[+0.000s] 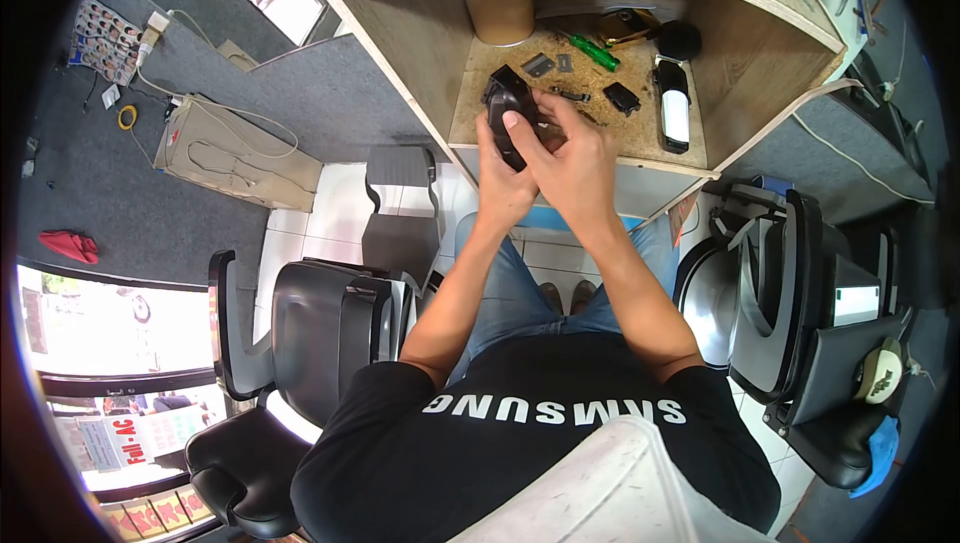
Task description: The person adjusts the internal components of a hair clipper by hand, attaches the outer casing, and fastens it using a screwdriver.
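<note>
The person sits at an open wooden cabinet, and I can see both hands closed about a black clipper [513,103], up in the air in front of the speckled shelf [635,140]. The left hand [503,188] cups it from the left and below; the right hand [582,168] grips it from the other side, thumb laid on its face and fingers curled at its edge.

On the shelf, a brown cylinder [497,5] stands toward the back left. Two flat metal blades [538,66] lie near it, with a green screwdriver [596,53] just beyond them. A small black part [622,98] lies to the right of these, and a black-and-white trimmer [675,113] rests by the right wall.

Over on the left runs a grey bench [130,193], carrying a crumpled red cloth [68,247] and a roll of yellow tape [127,117]. A black chair [312,313] stands on the white tiled floor [340,188] to the person's left, another chair [770,343] to the right, with a blue cloth [882,455] draped at its far end. Daylight pours through a window [115,323] at the left.
</note>
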Action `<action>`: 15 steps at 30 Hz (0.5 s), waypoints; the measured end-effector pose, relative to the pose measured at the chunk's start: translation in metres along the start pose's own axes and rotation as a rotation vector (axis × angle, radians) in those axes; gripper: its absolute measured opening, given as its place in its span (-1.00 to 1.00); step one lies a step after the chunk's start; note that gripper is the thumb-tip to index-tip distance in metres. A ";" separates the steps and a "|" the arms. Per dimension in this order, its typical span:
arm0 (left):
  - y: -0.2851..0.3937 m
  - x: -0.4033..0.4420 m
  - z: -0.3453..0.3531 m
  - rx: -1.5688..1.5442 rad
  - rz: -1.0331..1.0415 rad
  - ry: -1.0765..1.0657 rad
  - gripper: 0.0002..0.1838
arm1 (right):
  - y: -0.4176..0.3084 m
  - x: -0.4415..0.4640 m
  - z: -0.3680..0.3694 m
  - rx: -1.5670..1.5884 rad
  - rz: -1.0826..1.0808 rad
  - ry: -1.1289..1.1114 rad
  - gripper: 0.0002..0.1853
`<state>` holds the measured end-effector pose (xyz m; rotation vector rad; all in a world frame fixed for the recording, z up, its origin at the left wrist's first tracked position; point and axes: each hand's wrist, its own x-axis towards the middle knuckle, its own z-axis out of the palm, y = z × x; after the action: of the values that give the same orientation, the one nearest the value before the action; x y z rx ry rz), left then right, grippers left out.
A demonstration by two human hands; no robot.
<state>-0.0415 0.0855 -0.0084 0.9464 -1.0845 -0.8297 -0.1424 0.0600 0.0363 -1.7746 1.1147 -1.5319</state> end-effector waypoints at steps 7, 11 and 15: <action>0.001 0.000 -0.024 -0.550 -0.327 -0.403 -0.56 | 0.002 0.010 -0.009 0.503 0.260 -0.229 -0.49; 0.008 -0.004 -0.019 -1.016 -0.417 -0.518 -0.58 | -0.004 0.029 -0.033 0.619 0.492 -0.467 -0.54; -0.006 -0.003 -0.021 -1.227 -0.455 -0.556 -0.49 | -0.005 0.031 -0.034 0.665 0.542 -0.475 -0.61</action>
<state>-0.0228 0.0907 -0.0186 -0.1295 -0.5730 -1.8927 -0.1737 0.0394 0.0638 -1.1550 0.6555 -0.9240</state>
